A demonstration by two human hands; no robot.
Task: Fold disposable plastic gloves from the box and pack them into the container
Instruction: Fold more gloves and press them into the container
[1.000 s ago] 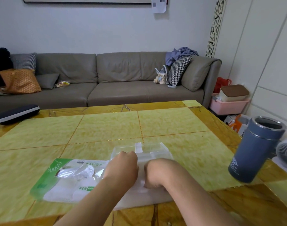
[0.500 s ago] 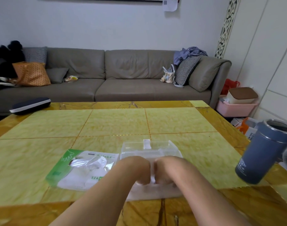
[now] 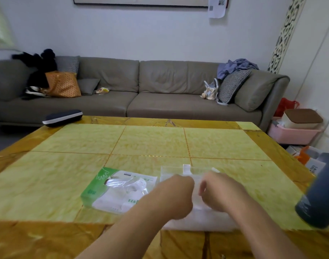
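On the yellow tiled counter [image 3: 152, 141], both hands work close together over a thin, translucent plastic glove [image 3: 197, 219]. The glove is a pale, milky white sheet lying flat on the counter near its front edge; its near part spreads out beneath the wrists, and its far part is gathered between the two hands. The left hand [image 3: 175, 197] is curled into a loose fist with its grip turned down onto the glove, and the right hand [image 3: 218, 193] is curled likewise just beside it, fingers bent inward toward the plastic. Both grips appear to pinch the glove, though the fingertips are hidden under the knuckles and blurred.

Just beyond the hands stands the clear plastic container [image 3: 188, 172], a low transparent box with a small white clasp tab at the middle of its far rim. To the left of the hands lies the glove box [image 3: 113, 189], a flat green and white pack with a hand outline printed on its corner and crumpled clear plastic poking out of its opening. It touches the left forearm's side of the work area.

A dark blue tumbler [image 3: 320, 193] sits at the right edge of the counter, and a dark case [image 3: 62, 117] lies at the far left corner. A grey sofa [image 3: 160, 90] stands behind.
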